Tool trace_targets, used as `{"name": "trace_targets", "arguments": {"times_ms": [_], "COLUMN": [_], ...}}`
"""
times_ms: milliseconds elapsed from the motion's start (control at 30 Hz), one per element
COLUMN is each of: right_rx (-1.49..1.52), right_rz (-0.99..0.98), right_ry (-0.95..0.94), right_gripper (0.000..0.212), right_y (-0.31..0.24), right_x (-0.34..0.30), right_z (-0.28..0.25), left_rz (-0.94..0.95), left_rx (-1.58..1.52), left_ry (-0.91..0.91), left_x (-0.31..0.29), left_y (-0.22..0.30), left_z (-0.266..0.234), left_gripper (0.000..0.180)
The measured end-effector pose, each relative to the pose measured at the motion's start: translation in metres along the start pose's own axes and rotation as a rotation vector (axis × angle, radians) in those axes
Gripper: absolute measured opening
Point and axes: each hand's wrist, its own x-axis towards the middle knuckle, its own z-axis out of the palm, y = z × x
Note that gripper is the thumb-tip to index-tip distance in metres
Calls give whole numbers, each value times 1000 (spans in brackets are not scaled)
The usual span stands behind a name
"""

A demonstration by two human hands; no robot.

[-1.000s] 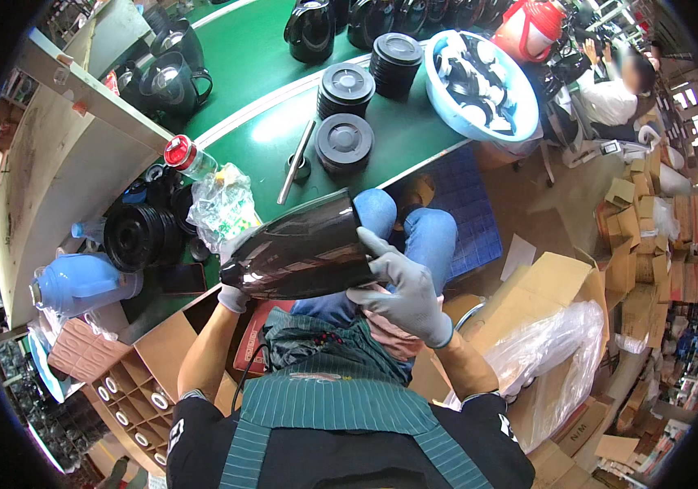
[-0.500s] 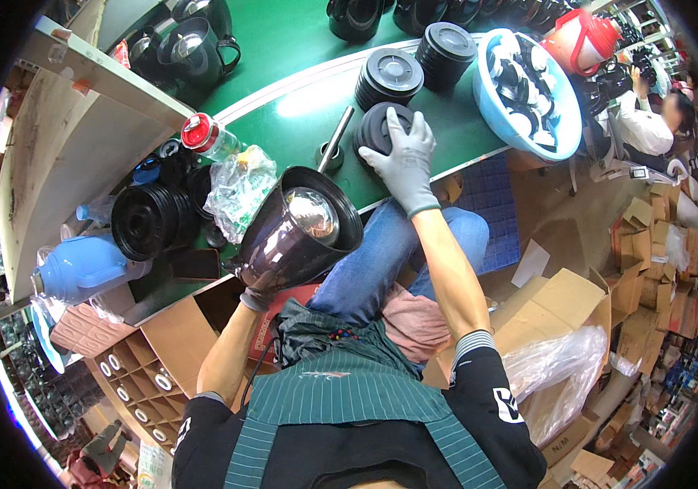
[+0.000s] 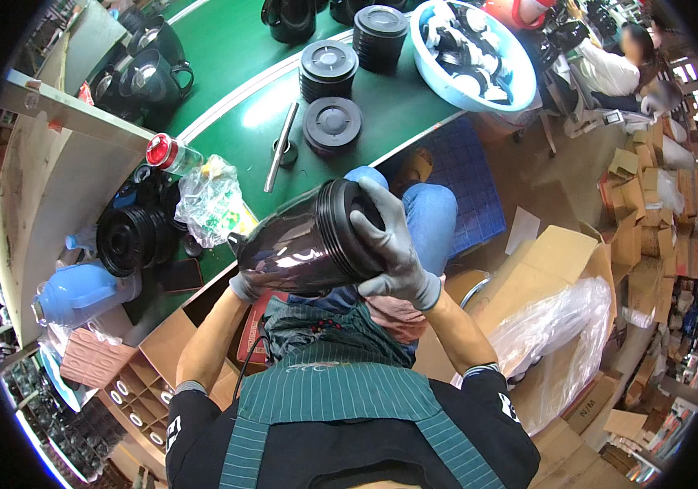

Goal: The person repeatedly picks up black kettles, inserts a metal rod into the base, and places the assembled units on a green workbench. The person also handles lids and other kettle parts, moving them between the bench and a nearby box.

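A glossy dark thermos jug lies tilted over my lap, its wide end toward the right. My left hand grips its narrow end, the fingers mostly hidden behind it. My right hand, in a grey glove, is closed round a black ridged round cap at the jug's wide end. Whether the cap is threaded on or only set against the rim, I cannot tell. Beyond the jug, similar black caps stand in a short stack on the green table. Next to them, a metal rod leans in a small dark cup.
More black cap stacks and a light blue basin of small parts stand farther back. A red-lidded jar, a plastic bag and a blue thermos are at left. Open cardboard boxes lie right; a person sits beyond.
My right hand has come from the cap stack to the jug, bringing a cap to its wide end. The jug has tipped sideways, and its silvery inside is now covered. The view has shifted slightly.
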Motion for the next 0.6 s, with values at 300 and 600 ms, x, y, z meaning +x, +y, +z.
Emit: {"name": "trace_targets", "arguments": {"times_ms": [300,600], "right_rx": [-27,338], "right_rz": [43,494], "right_ry": [206,176], "right_gripper": [99,96], "right_y": [-29,-59], "right_x": [-48,-38], "right_z": [-12,-34], "left_rz": [-47,346], "left_rx": [-55,384], "left_ry": [-231,489], "left_x": [17,12], "left_y": [9,65], "left_z": [8,27], "left_gripper": [72,44]}}
